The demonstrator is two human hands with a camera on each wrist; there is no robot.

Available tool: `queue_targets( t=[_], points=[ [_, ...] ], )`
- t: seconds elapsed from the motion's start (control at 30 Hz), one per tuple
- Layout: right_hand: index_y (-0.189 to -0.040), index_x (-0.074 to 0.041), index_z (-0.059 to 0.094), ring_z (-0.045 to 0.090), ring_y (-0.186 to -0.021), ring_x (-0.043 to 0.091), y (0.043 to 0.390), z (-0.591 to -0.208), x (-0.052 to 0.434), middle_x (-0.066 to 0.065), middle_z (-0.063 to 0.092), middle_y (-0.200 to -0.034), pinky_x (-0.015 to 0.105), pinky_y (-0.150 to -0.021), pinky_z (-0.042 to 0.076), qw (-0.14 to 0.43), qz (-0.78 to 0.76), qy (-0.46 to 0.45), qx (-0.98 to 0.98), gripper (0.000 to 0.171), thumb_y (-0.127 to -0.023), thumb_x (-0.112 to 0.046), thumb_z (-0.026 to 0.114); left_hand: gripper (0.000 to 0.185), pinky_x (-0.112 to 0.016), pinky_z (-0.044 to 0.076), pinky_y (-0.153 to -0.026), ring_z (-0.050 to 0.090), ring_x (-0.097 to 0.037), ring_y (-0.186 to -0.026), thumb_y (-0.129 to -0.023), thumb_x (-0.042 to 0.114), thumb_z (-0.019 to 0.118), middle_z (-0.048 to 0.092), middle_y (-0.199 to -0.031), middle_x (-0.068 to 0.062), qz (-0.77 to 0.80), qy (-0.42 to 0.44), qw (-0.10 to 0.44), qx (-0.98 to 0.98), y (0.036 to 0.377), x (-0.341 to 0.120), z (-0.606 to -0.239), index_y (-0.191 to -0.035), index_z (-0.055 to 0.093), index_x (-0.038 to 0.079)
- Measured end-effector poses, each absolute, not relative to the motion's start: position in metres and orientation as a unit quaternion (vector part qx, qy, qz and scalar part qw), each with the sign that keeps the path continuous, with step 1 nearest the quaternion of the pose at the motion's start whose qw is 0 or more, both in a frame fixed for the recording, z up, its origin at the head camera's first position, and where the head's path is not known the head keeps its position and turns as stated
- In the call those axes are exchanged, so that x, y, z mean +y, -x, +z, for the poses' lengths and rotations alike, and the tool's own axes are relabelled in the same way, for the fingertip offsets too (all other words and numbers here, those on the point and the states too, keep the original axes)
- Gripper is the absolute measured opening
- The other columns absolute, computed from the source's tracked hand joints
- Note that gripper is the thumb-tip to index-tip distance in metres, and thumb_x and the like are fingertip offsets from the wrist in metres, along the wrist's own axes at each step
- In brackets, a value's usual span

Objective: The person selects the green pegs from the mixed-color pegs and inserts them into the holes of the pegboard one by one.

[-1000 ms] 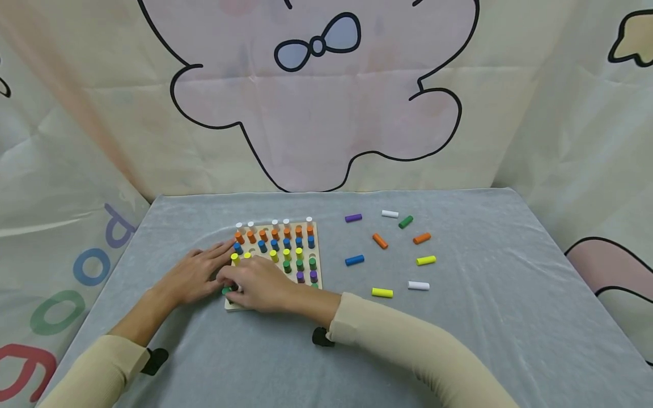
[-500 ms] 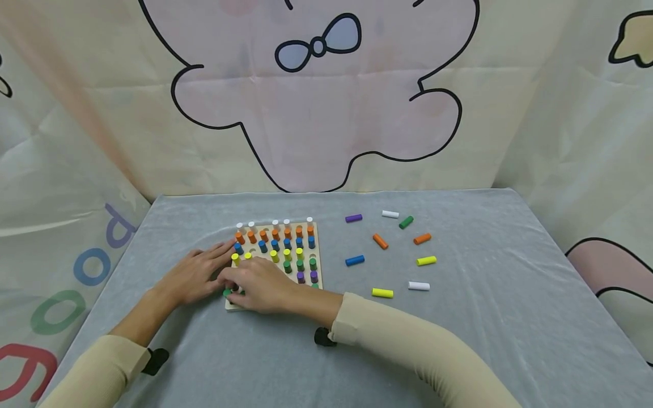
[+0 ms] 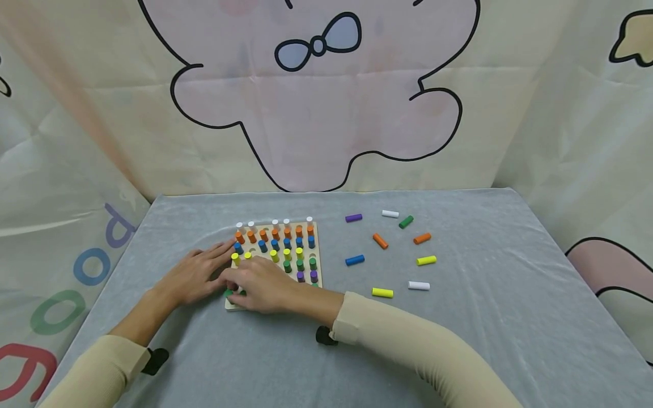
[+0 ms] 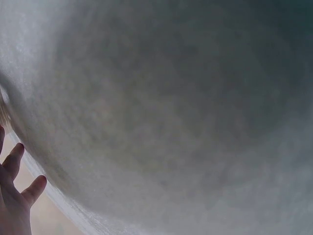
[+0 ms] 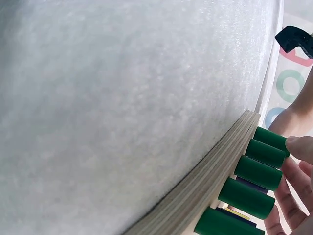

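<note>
Reading "oo" (image 3: 75,289) beside hands (image 3: 229,280)

Upright green peg (image 3: 227,292) in pegboard (image 3: 315,228) corner

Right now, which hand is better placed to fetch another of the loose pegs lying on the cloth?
Probably the right hand. The loose pegs, such as the blue peg, lie to the right of the wooden pegboard, while the left hand rests against the board's far left side.
</note>
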State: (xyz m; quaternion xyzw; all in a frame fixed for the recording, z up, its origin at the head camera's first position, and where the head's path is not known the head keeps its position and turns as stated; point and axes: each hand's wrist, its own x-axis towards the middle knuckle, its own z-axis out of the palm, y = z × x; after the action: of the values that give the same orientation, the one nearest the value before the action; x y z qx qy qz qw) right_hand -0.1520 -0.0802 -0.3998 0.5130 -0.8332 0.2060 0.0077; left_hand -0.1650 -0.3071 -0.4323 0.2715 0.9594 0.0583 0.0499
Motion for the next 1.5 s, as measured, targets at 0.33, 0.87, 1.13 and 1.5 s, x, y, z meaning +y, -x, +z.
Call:
queue_targets(
  t=[0.33, 0.87, 1.13, 1.5],
  points=[
    [-0.112, -0.017, 0.070, 0.053, -0.078, 0.003, 0.156, -0.394, -0.072, -0.009, 0.067, -0.088, 0.016, -0.077, 0.040, 0.031, 0.200, -0.526, -0.826, 0.022, -0.093, -0.027, 0.071, 0.068, -0.064, 0.037, -0.102, 0.036, -0.039, -0.142, -0.101, 0.047, 0.050, 0.033, -0.159, -0.017, 0.055, -0.278, 0.044, 0.958, 0.167, -0.307, -0.433, -0.151, 0.039, 0.002],
    [-0.122, -0.010, 0.067, 0.066, -0.096, 0.017, 0.210, -0.374, 0.011, 0.002, 0.073, -0.109, 0.035, -0.089, 0.050, 0.018, 0.204, -0.431, -0.879, 0.033, -0.094, -0.026, 0.070, 0.076, -0.066, 0.034, -0.104, 0.035, -0.042, -0.142, -0.099, 0.056, 0.049, 0.033, -0.159, -0.017, 0.051, -0.257, 0.059, 0.963, 0.164, -0.307, -0.429, -0.152, 0.038, 0.004],
    [-0.123, -0.008, 0.066, 0.064, -0.096, 0.019, 0.233, -0.375, 0.060, 0.005, 0.072, -0.108, 0.037, -0.086, 0.051, 0.027, 0.188, -0.386, -0.903, 0.034, -0.093, -0.023, 0.071, 0.077, -0.067, 0.034, -0.104, 0.035, -0.042, -0.142, -0.098, 0.057, 0.049, 0.033, -0.159, -0.018, 0.056, -0.254, 0.059, 0.964, 0.164, -0.307, -0.432, -0.152, 0.038, 0.004],
    [-0.121, -0.006, 0.065, 0.067, -0.095, 0.026, 0.255, -0.388, 0.141, 0.009, 0.072, -0.106, 0.041, -0.081, 0.053, 0.048, 0.178, -0.309, -0.933, 0.033, -0.093, -0.021, 0.071, 0.076, -0.067, 0.034, -0.104, 0.035, -0.042, -0.142, -0.099, 0.058, 0.047, 0.032, -0.159, -0.017, 0.053, -0.253, 0.064, 0.964, 0.165, -0.304, -0.431, -0.153, 0.038, 0.004]
  ],
)
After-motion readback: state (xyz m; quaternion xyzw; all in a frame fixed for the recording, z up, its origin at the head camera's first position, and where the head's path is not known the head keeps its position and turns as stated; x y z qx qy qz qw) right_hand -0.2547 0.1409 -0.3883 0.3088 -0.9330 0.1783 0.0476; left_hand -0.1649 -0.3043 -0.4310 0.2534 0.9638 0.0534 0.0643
